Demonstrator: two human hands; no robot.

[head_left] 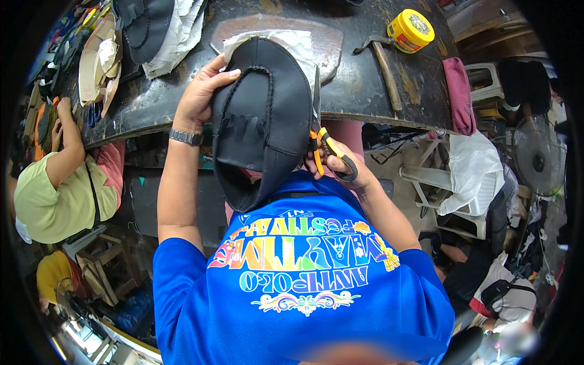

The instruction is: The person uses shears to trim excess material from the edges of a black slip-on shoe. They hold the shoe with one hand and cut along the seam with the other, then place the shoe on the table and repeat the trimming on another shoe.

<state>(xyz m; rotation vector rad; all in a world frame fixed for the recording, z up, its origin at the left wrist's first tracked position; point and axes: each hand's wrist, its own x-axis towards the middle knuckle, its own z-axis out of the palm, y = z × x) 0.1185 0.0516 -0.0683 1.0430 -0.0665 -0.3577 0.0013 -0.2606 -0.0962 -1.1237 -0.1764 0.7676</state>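
Dark table (356, 91) at twelve o'clock: my left fingers (213, 66) pinch stitched black material (249, 137), my right fingers (334, 163) grip orange-handled scissors (317, 109).

I have the shoe upper (283, 103) between the left hand (196, 100), at its left rim, and the right hand (345, 163), on the scissors (316, 118) to its right. It overlaps the workbench's (365, 76) near edge. Beyond it I see a sheet (298, 42) lying on a slab (328, 55). Right of that lies a hammer (388, 79), its head just beside a tub (410, 31); a pouch (459, 97) lies farther right. Off the bench to my right, a plastic bag (471, 161) drapes a stool (471, 216), with a fan (538, 159) beyond. A co-worker (64, 188) sits left.
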